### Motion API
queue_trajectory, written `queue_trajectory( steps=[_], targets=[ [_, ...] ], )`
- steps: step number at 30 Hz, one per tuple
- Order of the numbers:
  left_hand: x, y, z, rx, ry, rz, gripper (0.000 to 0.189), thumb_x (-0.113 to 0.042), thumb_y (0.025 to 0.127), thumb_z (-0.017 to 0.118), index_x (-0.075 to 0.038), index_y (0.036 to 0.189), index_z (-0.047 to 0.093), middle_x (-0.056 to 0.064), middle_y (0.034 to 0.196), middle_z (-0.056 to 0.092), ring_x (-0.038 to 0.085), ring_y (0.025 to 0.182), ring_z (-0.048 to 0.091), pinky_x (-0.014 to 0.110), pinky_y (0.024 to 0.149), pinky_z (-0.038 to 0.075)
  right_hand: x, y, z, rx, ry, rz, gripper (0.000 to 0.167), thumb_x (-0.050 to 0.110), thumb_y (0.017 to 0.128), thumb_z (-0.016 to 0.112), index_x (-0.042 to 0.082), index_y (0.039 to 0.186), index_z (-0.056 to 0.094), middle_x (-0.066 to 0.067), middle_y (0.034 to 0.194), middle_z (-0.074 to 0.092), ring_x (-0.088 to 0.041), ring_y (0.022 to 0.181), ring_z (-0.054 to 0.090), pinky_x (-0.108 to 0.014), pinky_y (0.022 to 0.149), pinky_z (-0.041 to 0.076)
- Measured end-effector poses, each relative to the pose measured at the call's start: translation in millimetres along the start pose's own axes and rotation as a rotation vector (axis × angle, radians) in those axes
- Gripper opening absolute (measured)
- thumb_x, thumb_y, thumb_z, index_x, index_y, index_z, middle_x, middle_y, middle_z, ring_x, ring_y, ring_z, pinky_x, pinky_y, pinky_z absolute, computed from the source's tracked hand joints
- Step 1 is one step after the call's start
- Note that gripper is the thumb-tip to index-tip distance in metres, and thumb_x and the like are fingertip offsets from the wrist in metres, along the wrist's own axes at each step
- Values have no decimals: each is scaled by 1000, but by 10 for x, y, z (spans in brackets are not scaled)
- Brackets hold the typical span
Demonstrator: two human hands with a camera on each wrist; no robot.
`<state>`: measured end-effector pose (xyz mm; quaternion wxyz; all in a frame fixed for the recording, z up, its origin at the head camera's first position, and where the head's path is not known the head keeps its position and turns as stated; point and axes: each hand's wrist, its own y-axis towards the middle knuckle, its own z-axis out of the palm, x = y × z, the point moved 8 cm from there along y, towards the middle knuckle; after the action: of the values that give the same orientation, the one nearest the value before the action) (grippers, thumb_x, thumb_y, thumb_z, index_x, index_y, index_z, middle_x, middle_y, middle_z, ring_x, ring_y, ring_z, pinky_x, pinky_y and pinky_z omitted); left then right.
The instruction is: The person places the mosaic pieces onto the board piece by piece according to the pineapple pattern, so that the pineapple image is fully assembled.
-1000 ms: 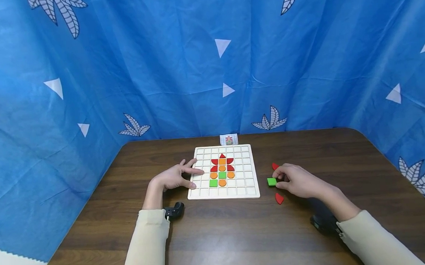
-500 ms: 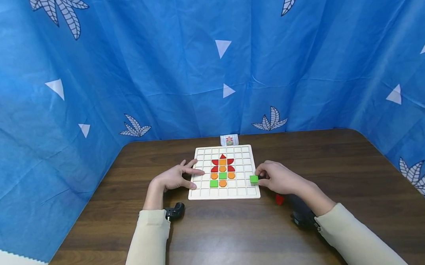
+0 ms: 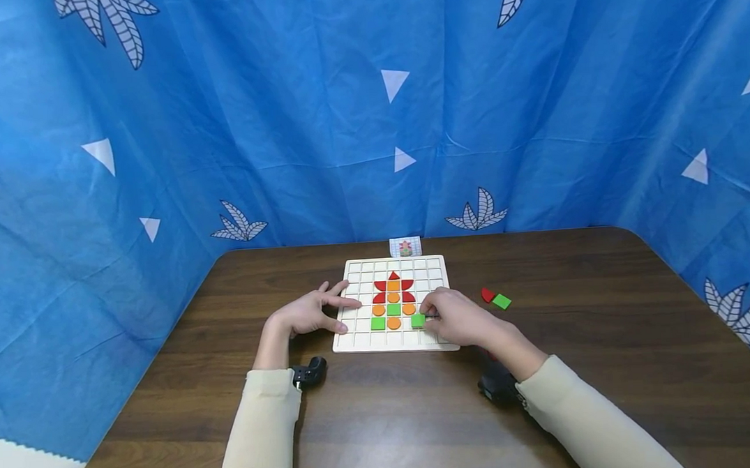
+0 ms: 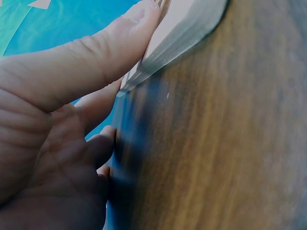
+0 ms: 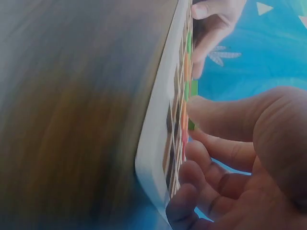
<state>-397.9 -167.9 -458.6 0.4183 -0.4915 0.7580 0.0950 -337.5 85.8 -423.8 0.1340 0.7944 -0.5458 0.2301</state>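
A white grid board lies on the table, with red, orange and green flat pieces set in its middle squares. My left hand rests on the board's left edge, fingers spread; in the left wrist view the thumb lies on the rim. Over the board's right half, my right hand pinches a green square tile between thumb and fingertips. That tile is just right of the lowest orange disc. In the right wrist view the green tile shows beyond the thumb, at the board's surface.
Right of the board lie a red quarter-round piece and another green square, touching or nearly so. A small printed pattern card sits behind the board. Blue curtain hangs around the brown wooden table.
My right hand has carried the green tile left from the tabletop onto the board's right half. Its move uncovers the other green square. My left hand has stayed in place.
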Motion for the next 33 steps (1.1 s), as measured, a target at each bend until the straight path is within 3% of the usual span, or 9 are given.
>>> queue_trajectory(
  steps=[18, 33],
  targets=[
    [5, 4, 1, -2, -18, -1, 53, -22, 83, 86, -32, 132, 72, -5, 173, 21, 35, 162, -10, 71, 124, 6, 126, 88, 127, -32, -37, 64, 24, 11, 87, 79, 4, 110, 74, -4, 97, 63, -18, 87, 54, -35, 81, 51],
    [1, 6, 8, 7, 13, 17, 54, -22, 83, 86, -32, 134, 71, -4, 173, 21, 36, 161, -9, 70, 124, 8, 139, 68, 102, -53, -56, 20, 24, 10, 86, 80, 4, 109, 75, -5, 98, 66, -18, 87, 56, -37, 85, 54]
  ],
)
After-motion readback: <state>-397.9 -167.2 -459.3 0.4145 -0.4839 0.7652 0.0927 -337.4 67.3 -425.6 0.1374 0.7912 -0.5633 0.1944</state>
